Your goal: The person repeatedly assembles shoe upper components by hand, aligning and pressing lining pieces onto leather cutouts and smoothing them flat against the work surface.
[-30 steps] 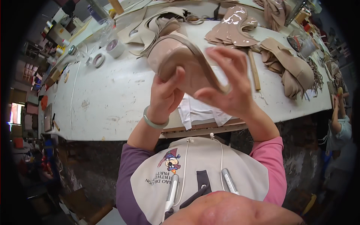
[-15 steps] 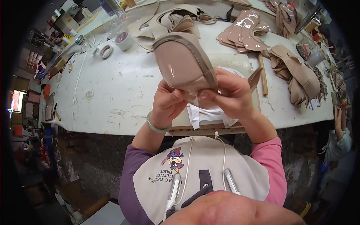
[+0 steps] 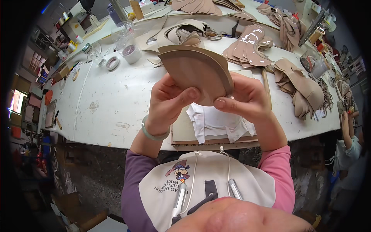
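Observation:
A beige shoe upper piece (image 3: 195,71), glossy with a darker brown edge band, is held up over the table between both hands. My left hand (image 3: 174,100) grips its lower left side, thumb on the near face and fingers behind. At the lower right edge my right hand (image 3: 247,96) pinches it, thumb in front. Below the hands a white cloth (image 3: 220,120) lies on a flat board (image 3: 179,129) at the table's near edge. The fingers behind the piece are partly hidden.
Stacks of glossy beige pieces (image 3: 249,46) and matte beige pieces (image 3: 299,87) lie to the right, with a wooden stick (image 3: 266,87) beside them. A tape roll (image 3: 112,63), a glass jar (image 3: 92,54) and a plastic tub (image 3: 131,54) stand at left. Another person's arm (image 3: 346,131) shows far right.
The shoe upper piece has tipped, so its rounded face is now foreshortened and its upper edge shows. Both hands have turned with it, and more of the white cloth is visible.

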`<control>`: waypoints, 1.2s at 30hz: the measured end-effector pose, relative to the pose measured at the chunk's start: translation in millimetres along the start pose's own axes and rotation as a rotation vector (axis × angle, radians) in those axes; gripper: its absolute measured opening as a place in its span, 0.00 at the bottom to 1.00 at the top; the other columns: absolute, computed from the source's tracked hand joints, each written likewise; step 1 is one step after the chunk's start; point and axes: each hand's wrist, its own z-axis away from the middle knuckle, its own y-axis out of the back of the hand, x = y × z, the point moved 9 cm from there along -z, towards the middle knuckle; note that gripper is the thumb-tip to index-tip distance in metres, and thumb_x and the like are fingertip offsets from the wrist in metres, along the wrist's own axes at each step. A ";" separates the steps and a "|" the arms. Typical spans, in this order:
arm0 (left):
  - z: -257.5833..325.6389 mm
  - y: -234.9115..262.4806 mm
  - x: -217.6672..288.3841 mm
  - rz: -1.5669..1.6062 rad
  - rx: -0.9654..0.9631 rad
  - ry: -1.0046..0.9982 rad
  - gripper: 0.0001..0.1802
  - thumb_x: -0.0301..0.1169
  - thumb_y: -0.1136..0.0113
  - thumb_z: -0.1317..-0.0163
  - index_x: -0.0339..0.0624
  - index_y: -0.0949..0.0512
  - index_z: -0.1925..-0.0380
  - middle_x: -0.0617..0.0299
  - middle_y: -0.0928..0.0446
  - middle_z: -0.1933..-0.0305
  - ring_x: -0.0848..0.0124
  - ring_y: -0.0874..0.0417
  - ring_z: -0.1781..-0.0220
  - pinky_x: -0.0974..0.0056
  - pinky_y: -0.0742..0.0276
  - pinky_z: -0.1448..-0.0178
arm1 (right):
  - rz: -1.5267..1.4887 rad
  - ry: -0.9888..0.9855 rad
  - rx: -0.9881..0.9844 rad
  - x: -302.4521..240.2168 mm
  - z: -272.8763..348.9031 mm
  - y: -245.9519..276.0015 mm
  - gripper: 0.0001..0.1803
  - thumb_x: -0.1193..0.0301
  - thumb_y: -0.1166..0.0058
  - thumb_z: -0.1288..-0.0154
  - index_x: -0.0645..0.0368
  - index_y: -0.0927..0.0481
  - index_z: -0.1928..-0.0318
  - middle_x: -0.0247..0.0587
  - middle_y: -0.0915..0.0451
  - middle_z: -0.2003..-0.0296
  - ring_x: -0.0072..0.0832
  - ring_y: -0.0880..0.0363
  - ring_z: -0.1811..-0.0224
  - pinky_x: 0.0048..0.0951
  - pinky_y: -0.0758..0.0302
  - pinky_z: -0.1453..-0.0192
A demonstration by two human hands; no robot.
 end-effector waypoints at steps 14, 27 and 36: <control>-30.2 5.4 -45.9 0.450 0.172 0.252 0.18 0.37 0.51 0.30 0.36 0.32 0.48 0.56 0.24 0.50 0.69 0.21 0.48 0.64 0.23 0.45 | -0.100 -0.149 0.283 36.9 -1.5 27.9 0.14 0.69 0.38 0.39 0.67 0.22 0.58 0.34 0.19 0.66 0.16 0.24 0.64 0.19 0.25 0.60; -40.5 7.5 -4.1 0.074 0.120 -0.019 0.15 0.35 0.46 0.32 0.36 0.26 0.52 0.58 0.20 0.54 0.72 0.19 0.52 0.66 0.21 0.50 | 0.012 -0.014 0.061 13.5 -0.7 20.5 0.09 0.74 0.42 0.37 0.68 0.21 0.60 0.37 0.22 0.66 0.19 0.25 0.63 0.21 0.27 0.59; -82.6 35.7 3.6 0.020 0.403 -0.119 0.14 0.40 0.51 0.30 0.42 0.27 0.57 0.62 0.21 0.61 0.73 0.18 0.62 0.68 0.18 0.58 | 0.556 -0.015 0.047 72.3 23.9 13.9 0.09 0.71 0.41 0.39 0.61 0.27 0.62 0.49 0.25 0.74 0.43 0.24 0.73 0.36 0.28 0.70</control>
